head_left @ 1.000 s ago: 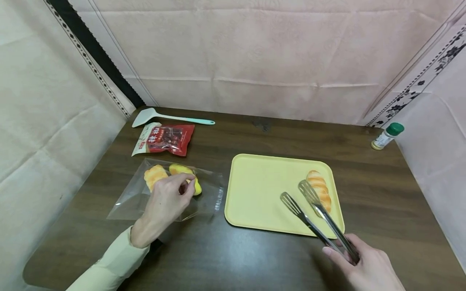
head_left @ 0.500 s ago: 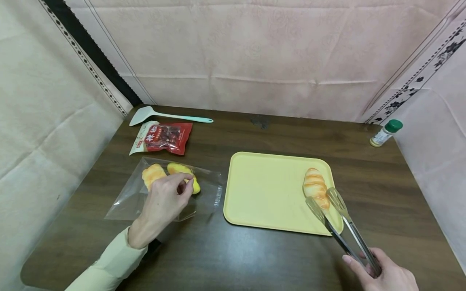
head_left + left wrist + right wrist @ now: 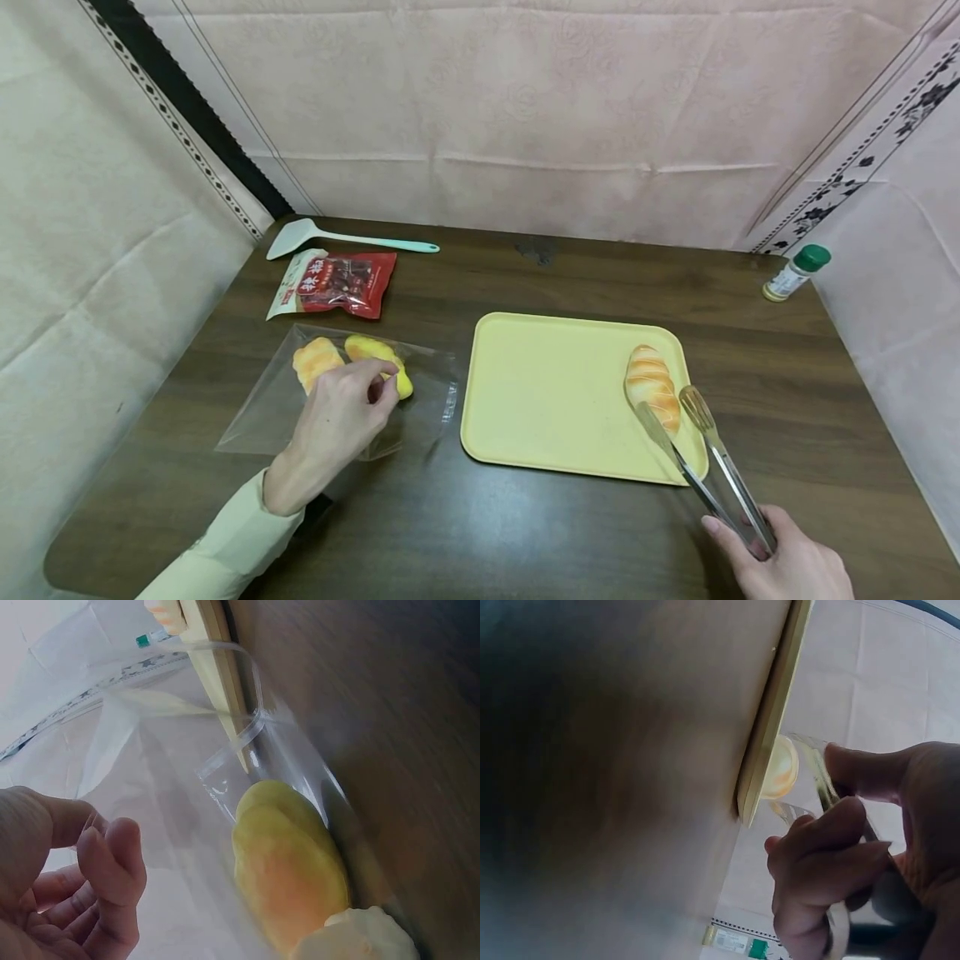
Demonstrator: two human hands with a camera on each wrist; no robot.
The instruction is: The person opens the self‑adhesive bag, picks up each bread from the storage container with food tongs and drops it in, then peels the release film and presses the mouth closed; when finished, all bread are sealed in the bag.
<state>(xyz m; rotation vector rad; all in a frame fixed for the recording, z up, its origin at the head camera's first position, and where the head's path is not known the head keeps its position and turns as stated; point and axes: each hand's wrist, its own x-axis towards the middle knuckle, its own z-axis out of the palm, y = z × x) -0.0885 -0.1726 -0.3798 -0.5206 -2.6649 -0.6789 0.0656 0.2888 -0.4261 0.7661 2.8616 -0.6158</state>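
Note:
My left hand (image 3: 347,410) pinches the upper film of a clear plastic bag (image 3: 262,417) between thumb and forefinger. Inside the bag lie a golden bread piece (image 3: 317,360) and a yellow, elongated bread (image 3: 289,862), partly hidden by the hand in the head view. My right hand (image 3: 787,558) grips metal tongs (image 3: 738,492) near their hinged end. The tong tips are spread on either side of a scored bread loaf (image 3: 651,385), which rests at the right end of a yellow tray (image 3: 547,400).
Behind the bag lies a red snack packet (image 3: 345,285), with a pale turquoise spatula (image 3: 360,242) beyond it. A green-capped seasoning bottle (image 3: 797,272) stands at the table's far right corner. Cloth walls (image 3: 487,108) enclose the back and sides.
The tongs have shifted right and now straddle the loaf; earlier both tips were on its left side. The left hand has stayed in place on the bag.

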